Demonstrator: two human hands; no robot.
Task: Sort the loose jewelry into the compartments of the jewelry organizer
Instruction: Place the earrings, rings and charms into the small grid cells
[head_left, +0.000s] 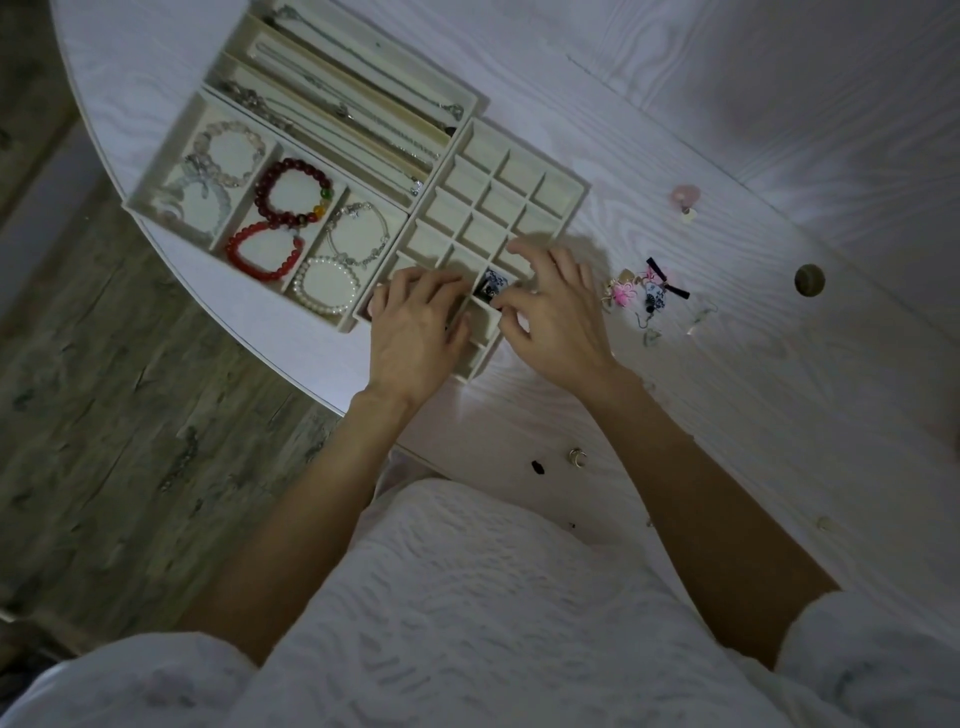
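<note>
Now grid tray (511, 171) holds blue-white earring (491, 287); both hands loosely spread, grasp unclear.

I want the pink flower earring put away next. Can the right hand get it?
Probably yes. The pink flower earring lies loose on the table, just beside the right hand, with nothing covering it. Whether the hand's fingers are free, I cannot tell.

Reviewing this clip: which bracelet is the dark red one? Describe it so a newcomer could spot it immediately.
Start at the cream three-section bracelet tray on the white table's left edge. In its middle section, the dark maroon beaded bracelet lies farther from the person than the bright red beaded bracelet. Only it carries one green and one orange bead.
</note>
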